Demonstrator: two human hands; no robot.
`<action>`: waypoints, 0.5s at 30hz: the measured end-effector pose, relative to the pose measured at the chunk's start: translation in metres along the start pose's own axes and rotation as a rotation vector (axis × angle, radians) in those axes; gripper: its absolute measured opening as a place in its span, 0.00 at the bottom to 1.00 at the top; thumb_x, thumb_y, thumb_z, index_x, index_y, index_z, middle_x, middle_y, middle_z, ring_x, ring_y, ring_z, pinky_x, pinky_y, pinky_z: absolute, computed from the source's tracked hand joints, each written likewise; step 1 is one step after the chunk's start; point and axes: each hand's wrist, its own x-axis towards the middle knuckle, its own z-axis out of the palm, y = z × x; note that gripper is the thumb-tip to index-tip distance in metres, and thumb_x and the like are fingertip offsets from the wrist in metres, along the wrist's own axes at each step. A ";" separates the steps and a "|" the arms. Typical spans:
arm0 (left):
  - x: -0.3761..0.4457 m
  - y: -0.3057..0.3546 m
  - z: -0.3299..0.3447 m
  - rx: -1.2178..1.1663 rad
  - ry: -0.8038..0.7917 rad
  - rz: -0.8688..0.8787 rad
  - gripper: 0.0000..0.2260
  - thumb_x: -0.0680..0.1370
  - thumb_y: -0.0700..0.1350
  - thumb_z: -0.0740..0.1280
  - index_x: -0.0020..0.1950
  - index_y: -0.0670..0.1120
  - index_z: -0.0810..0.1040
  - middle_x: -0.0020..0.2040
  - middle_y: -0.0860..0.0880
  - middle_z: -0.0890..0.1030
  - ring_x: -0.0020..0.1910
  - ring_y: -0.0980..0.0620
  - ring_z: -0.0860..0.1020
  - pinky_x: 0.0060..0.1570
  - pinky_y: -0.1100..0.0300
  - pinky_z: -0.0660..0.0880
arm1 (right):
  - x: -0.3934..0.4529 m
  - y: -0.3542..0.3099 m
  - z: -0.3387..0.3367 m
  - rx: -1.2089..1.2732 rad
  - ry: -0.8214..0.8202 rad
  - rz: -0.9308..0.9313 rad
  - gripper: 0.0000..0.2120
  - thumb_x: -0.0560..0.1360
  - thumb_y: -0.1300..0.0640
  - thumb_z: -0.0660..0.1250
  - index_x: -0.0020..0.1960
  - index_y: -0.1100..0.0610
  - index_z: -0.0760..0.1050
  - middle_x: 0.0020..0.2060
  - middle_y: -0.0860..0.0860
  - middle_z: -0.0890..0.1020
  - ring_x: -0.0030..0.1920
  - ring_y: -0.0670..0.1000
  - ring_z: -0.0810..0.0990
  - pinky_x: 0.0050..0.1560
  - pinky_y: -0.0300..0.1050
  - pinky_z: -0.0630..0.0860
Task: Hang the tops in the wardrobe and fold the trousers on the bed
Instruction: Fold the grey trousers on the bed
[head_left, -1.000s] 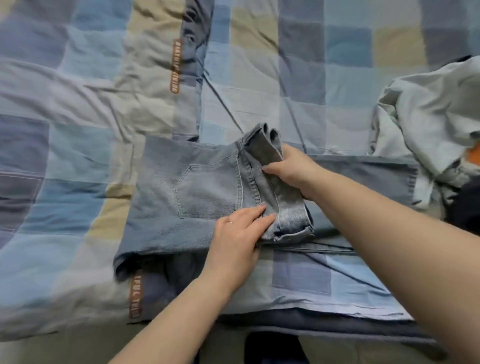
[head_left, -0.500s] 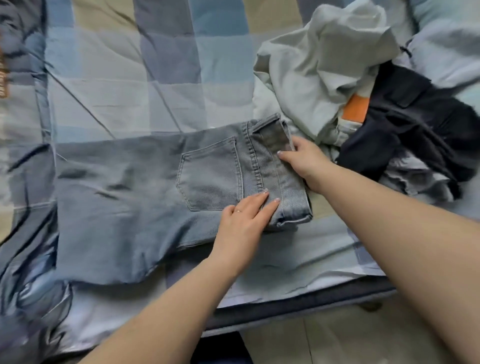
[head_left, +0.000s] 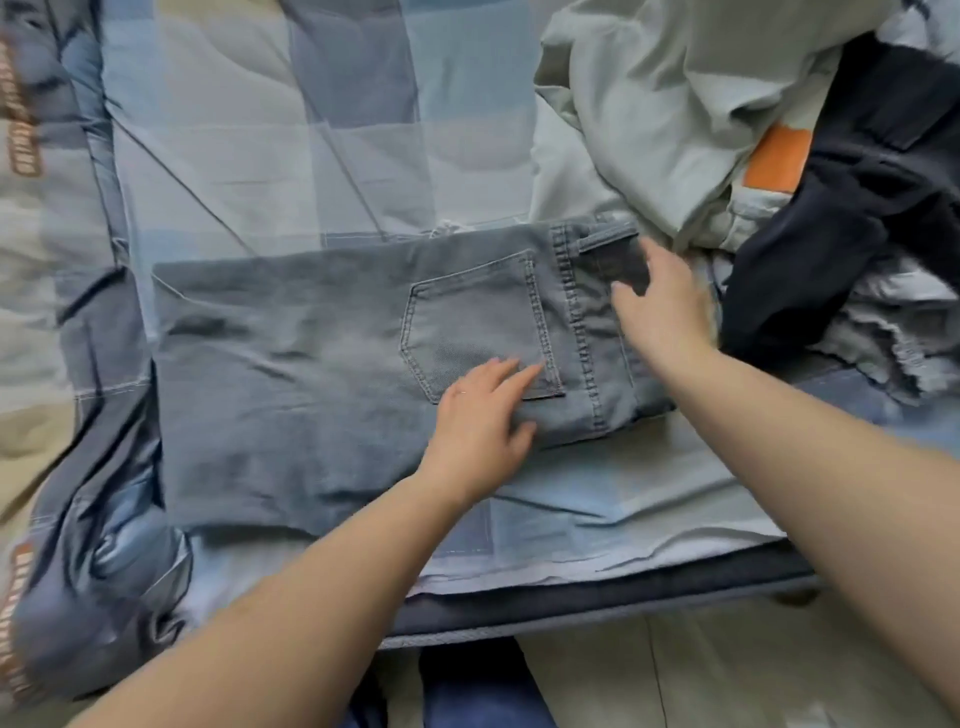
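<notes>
Checked bedcover (head_left: 322, 156) bears folded jeans (head_left: 311, 374) under flat left hand (head_left: 480, 421), spread right hand (head_left: 662, 306).

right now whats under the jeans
The checked quilt shows around the jeans, so they lie on it. Whatever sits beneath the denim itself is covered.

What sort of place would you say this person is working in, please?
Most likely a bedroom at home. The folded jeans lie on a bed with a patchwork-check cover, a heap of loose clothes is piled beside them, and the mattress edge drops to a tiled floor.
</notes>
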 end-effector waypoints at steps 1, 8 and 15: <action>-0.005 -0.017 -0.010 -0.055 0.048 -0.059 0.25 0.76 0.44 0.67 0.73 0.49 0.67 0.74 0.48 0.67 0.74 0.48 0.62 0.72 0.52 0.58 | -0.009 -0.007 0.009 -0.007 0.045 -0.024 0.31 0.78 0.55 0.62 0.77 0.57 0.55 0.76 0.54 0.58 0.75 0.53 0.56 0.73 0.46 0.53; -0.056 -0.155 -0.102 -0.123 0.298 -0.535 0.19 0.77 0.40 0.67 0.68 0.43 0.73 0.66 0.43 0.74 0.68 0.46 0.70 0.66 0.57 0.63 | -0.072 -0.070 0.084 0.108 0.070 -0.297 0.31 0.75 0.61 0.64 0.75 0.62 0.57 0.77 0.58 0.52 0.77 0.57 0.49 0.76 0.48 0.45; -0.094 -0.250 -0.132 -0.239 0.346 -0.778 0.25 0.76 0.42 0.69 0.72 0.43 0.67 0.68 0.44 0.73 0.66 0.45 0.72 0.66 0.52 0.67 | -0.073 -0.124 0.161 0.125 -0.321 -0.415 0.32 0.76 0.60 0.63 0.77 0.57 0.54 0.77 0.53 0.51 0.77 0.51 0.51 0.73 0.40 0.48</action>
